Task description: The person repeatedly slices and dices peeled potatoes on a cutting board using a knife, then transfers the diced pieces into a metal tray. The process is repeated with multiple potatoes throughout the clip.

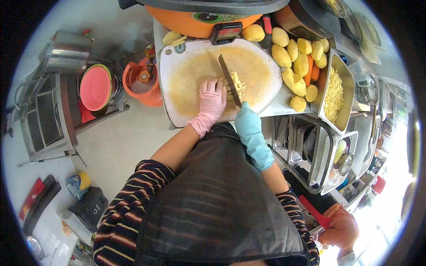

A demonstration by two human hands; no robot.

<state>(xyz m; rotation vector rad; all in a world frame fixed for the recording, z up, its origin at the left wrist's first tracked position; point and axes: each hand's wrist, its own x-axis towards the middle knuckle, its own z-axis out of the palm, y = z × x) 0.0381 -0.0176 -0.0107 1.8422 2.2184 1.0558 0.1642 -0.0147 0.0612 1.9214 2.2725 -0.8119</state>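
Observation:
My left hand point(212, 101), in a thin pink glove, presses on potato sticks point(229, 92) lying on a white cutting board point(179, 113) with yellow-brown stains. In a blue rubber glove, my right hand point(248, 121) grips a kitchen knife point(229, 79), whose blade stands close beside the left fingertips. Small diced potato pieces point(238, 83) lie just right of the blade. Peeled potatoes point(281, 56) and carrots point(310, 68) are grouped past the board's right edge. Beyond them, a metal tray point(347, 96) holds many pale yellow cubes point(333, 94).
An orange lidded container point(176, 20) stands behind the board. A red-handled peeler point(267, 26) lies among the potatoes. To the left are an orange gas cylinder point(141, 86) and a pink basin point(96, 87). Wire racks point(311, 149) stand below the counter at right. A person point(339, 226) is at lower right.

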